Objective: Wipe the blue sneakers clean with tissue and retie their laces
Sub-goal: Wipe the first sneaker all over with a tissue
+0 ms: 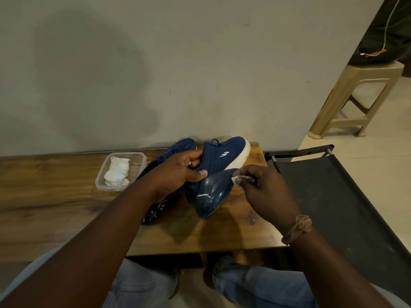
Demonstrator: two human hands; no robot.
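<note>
Plastic tub (142, 157) w/ spare tissue far left on wooden table (55, 196). Left hand (178, 172) grips blue sneaker (222, 156) at its collar, mid-table; long axis runs near-left to far-right, toe far-right, sole tipped right. Right hand (264, 187) pinches tissue (241, 179) against sole.

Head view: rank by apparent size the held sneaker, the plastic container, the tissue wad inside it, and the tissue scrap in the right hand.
1. held sneaker
2. plastic container
3. tissue wad
4. tissue scrap, mostly hidden by the right hand, so its true size is unsure.
</note>
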